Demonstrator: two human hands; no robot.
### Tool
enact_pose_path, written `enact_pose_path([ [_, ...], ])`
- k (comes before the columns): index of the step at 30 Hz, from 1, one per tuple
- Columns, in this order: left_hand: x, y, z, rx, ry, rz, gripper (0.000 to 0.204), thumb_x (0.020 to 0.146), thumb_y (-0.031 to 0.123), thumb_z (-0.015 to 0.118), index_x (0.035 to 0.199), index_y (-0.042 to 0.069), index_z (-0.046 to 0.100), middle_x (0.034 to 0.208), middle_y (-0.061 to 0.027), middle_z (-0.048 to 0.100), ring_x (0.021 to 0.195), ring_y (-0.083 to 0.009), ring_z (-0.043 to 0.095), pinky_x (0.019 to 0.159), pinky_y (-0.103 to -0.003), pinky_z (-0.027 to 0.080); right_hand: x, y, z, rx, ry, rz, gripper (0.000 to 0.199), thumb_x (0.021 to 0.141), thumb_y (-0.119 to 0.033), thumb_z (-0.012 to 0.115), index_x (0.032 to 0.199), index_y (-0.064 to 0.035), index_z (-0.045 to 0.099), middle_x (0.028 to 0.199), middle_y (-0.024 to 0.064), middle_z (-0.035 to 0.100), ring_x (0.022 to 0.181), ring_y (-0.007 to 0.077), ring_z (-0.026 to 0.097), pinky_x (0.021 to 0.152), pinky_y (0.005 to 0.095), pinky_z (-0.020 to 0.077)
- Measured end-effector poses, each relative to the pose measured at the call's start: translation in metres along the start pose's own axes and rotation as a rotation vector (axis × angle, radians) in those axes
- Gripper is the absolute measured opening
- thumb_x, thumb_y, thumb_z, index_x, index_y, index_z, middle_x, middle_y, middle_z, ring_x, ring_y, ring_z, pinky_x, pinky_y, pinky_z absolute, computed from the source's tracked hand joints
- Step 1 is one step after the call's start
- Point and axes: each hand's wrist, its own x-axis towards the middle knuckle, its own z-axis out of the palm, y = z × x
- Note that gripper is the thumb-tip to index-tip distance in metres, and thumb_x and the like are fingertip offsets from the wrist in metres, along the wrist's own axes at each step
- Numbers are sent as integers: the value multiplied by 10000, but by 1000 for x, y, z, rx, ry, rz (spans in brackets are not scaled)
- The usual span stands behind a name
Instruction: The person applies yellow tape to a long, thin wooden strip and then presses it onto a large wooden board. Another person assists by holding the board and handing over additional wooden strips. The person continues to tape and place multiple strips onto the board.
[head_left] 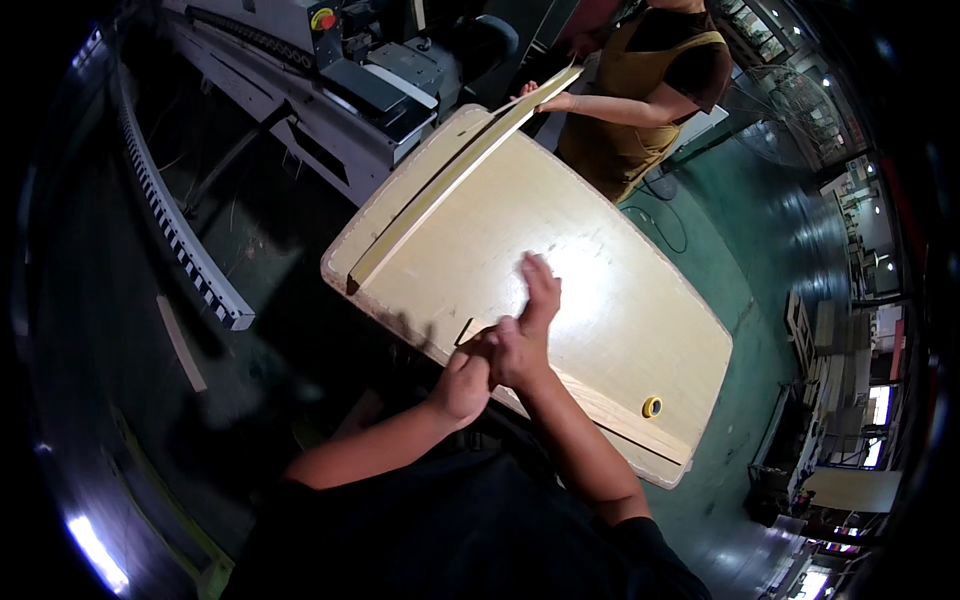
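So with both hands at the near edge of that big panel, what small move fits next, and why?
Probably slide the right hand onward along the near edge of the panel, pressing down. Its fingers lie flat on the surface, the left hand is bunched right at the rim, and a co-worker's hand lifts a long strip at the far end.

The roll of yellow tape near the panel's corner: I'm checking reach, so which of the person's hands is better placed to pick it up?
Probably the right hand. It lies flat on the wooden panel, on the same side as the roll of yellow tape. The left hand is at the near edge, farther from the roll.
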Motion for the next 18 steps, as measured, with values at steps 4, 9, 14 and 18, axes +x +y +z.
enact_pose_path([
  [4, -42, 33, -43, 247, 118, -80, 278, 1095, 130, 580, 1346, 11, 557, 1232, -128, 680, 1126, -208, 685, 930, -384, 611, -31, 7, -8, 24, -353, 32, 471, 1001, -314, 611, 1386, -44, 586, 1379, 223, 565, 1324, 429, 500, 1176, 564, 328],
  [9, -108, 84, -193, 682, 613, -208, 187, 1085, 267, 636, 1167, 100, 622, 747, -90, 676, 551, -148, 616, 490, -319, 531, -129, 91, -68, -306, -554, 394, 631, 878, -268, 803, 1425, -53, 572, 1414, 219, 584, 1310, 419, 555, 1109, 503, 457],
  [14, -155, 128, -329, 1701, 777, -385, 499, 1111, 470, 449, 1284, 37, 627, 1343, -287, 642, 1284, -495, 579, 1065, -520, 478, -195, 137, -159, -670, -723, 694, 713, 849, -253, 773, 1495, -104, 511, 1457, 200, 571, 1343, 415, 553, 1120, 516, 459],
  [18, -137, 146, -285, 1931, 793, -748, 502, 1100, 418, 454, 1443, 76, 587, 1617, -208, 467, 1496, -414, 428, 1211, -456, 371, -229, 169, -194, -647, -664, 497, 511, 856, -156, 701, 1350, -85, 588, 1303, 186, 608, 1199, 415, 591, 1010, 522, 502],
])
